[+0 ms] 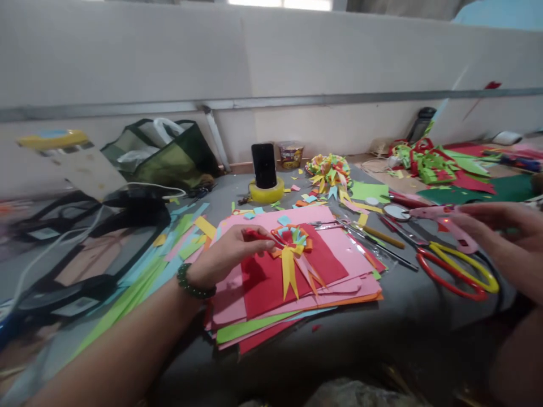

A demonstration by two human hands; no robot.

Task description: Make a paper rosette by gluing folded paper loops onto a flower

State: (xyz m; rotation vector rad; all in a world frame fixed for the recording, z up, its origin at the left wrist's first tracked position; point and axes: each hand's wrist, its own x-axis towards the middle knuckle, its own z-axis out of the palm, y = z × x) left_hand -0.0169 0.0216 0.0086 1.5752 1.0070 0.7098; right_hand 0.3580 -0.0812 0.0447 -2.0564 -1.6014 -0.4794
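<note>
My left hand [237, 249], with a green bead bracelet at the wrist, is closed in a pinch on a small red paper strip [257, 234]. Just beside its fingertips lies a paper rosette [293, 240] of orange, blue and yellow loops with yellow and pink tails. The rosette rests on a red sheet [265, 288] atop a stack of coloured paper [229, 308]. At the right, my right hand [504, 232] has its thumb and fingers around the back of a pink glue gun [462, 229], whose small light glows orange. Scissors [452, 271] with red and yellow handles lie below the glue gun.
A phone [264, 165] leans in a yellow tape roll [266, 191] behind the stack. More finished rosettes [328, 169] are heaped at the back. Tweezers and a glue stick [384, 236] lie right of the stack. Paper strips [139, 277] and a dark bag [169, 152] are at left.
</note>
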